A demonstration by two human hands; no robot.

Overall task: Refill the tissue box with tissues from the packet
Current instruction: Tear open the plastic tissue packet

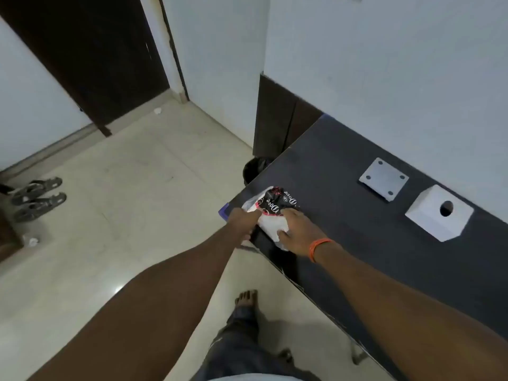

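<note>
A black, red and white tissue packet (pixel 275 206) lies at the near left corner of the dark table (pixel 357 243). My left hand (pixel 243 220) grips the packet's left end at the table edge. My right hand (pixel 298 229), with an orange band on the wrist, rests on the white tissues (pixel 272 226) showing at the packet's near end, fingers closed on them. The white tissue box (pixel 438 213), with a round hole on top, stands apart to the right near the wall. A flat white square plate (pixel 383 178) with several holes lies just behind the box.
A black bin (pixel 254 169) stands on the floor beyond the table's left corner. A pair of sandals (pixel 38 198) lies on the tiled floor at the left. A dark door (pixel 90 56) is behind. My bare foot (pixel 247 299) is by the table's front edge.
</note>
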